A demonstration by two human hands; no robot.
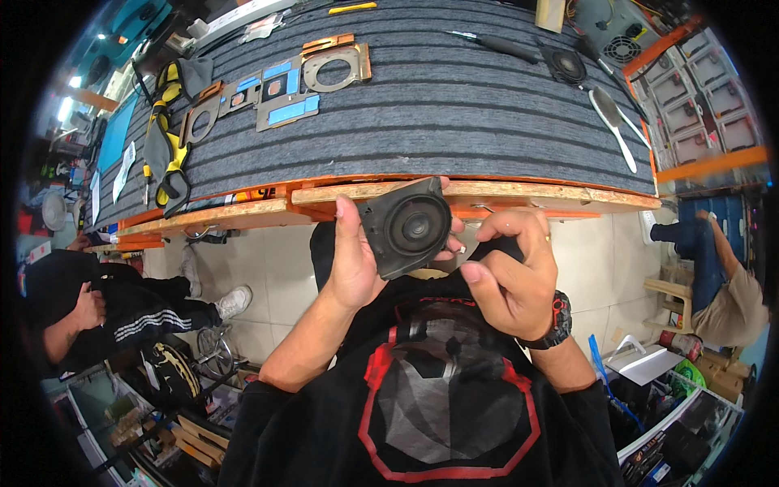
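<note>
My left hand (pixel 355 258) is closed around a flat black cooling fan (pixel 410 230) with a round hub. Its thumb is up along the left edge, and its fingertips show past the right edge. A small white connector (pixel 462 250) sits by those fingertips. Close to its right, my right hand (pixel 519 272) has curled fingers, thumb and index tips apart, with nothing visible between them. A similar black fan (pixel 565 65) lies on the striped grey mat (pixel 389 138). A heat sink plate (pixel 290 112) with copper parts, blue pads and round openings lies at the mat's left.
A white-handled brush (pixel 614 126), a dark-handled tool (pixel 499 46) and yellow-black gloves (pixel 169 150) lie on the bench. The orange bench edge (pixel 519 193) runs just beyond my hands. Parts drawers (pixel 698 101) stand right. People sit left (pixel 89 312) and right (pixel 730 284).
</note>
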